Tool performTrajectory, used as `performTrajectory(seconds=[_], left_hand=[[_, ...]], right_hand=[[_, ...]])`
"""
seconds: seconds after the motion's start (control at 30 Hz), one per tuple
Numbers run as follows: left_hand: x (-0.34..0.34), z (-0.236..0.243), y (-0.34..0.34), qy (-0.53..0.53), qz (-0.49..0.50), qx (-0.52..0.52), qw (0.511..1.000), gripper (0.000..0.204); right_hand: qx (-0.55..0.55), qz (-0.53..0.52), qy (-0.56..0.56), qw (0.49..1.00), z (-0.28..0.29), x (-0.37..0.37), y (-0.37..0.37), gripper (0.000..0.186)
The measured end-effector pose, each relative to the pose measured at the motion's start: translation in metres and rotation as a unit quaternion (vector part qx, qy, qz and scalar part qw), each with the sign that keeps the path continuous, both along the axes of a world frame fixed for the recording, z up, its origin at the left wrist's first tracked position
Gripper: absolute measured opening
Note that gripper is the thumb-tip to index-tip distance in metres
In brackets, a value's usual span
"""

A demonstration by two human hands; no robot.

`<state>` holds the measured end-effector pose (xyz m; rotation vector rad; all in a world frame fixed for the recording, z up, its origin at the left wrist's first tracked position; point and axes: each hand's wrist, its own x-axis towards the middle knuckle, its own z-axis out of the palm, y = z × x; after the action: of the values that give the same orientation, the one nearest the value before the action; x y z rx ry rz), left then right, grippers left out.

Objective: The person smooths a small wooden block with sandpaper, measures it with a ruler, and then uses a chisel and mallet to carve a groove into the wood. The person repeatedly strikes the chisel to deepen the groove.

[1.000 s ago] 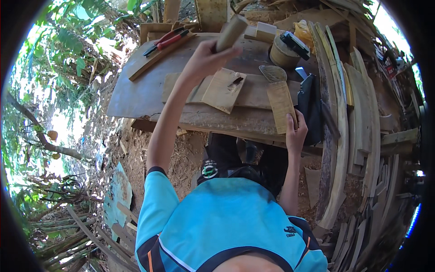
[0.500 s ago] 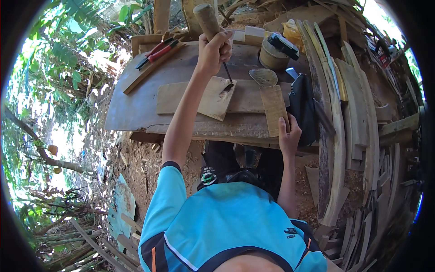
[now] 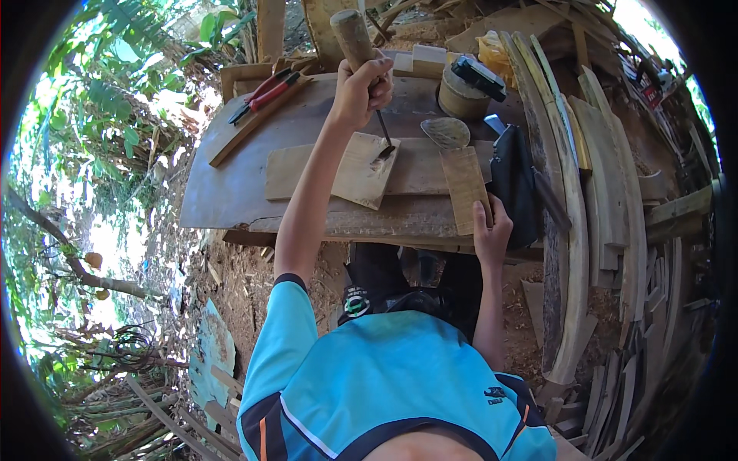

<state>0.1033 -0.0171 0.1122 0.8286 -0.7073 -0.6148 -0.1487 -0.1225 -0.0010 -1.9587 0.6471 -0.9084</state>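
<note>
My left hand (image 3: 358, 101) is closed on a thick wooden tool handle (image 3: 351, 38). Its slender dark metal shaft (image 3: 385, 127) slants down to a gouged hollow in a pale wooden board (image 3: 355, 184), lying on a longer plank (image 3: 292, 173). My right hand (image 3: 493, 230) grips the near end of a flat brown wood piece (image 3: 464, 184) at the plank's right; a mottled oval piece (image 3: 446, 132) is at that piece's far end. A black pouch (image 3: 511, 173) with a metal item sticking out lies just right of it.
The worn bench (image 3: 219, 196) also holds red-handled pliers (image 3: 267, 94) on a batten, a round wooden block (image 3: 461, 98) with a black object on top, and pale blocks (image 3: 427, 60). Long boards (image 3: 573, 323) line the right side. Foliage, branches and scrap wood surround the bench.
My left hand has shifted right and turned the tool, so its shaft now points down onto the board's hollow. The last half second shows little movement. My right hand stays on the wood piece.
</note>
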Motion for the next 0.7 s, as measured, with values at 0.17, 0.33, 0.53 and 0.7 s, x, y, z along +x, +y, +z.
performTrajectory(seconds=[0.17, 0.33, 0.53, 0.7], left_hand=[[0.000, 0.000, -0.001, -0.023, -0.014, 0.005, 1.000, 0.015], [0.000, 0.000, -0.003, -0.021, -0.027, 0.003, 0.999, 0.015], [0.000, 0.000, -0.007, -0.032, -0.037, 0.016, 0.999, 0.016], [0.002, 0.002, -0.011, -0.035, -0.073, 0.034, 0.996, 0.018]], right_hand=[[0.006, -0.003, 0.009, 1.000, 0.000, 0.000, 0.000, 0.030], [-0.003, -0.007, 0.006, 1.000, -0.001, 0.000, -0.001, 0.030], [0.007, -0.006, 0.006, 1.000, 0.001, -0.001, -0.001, 0.029], [0.014, 0.043, 0.008, 0.999, 0.007, -0.003, 0.000, 0.035]])
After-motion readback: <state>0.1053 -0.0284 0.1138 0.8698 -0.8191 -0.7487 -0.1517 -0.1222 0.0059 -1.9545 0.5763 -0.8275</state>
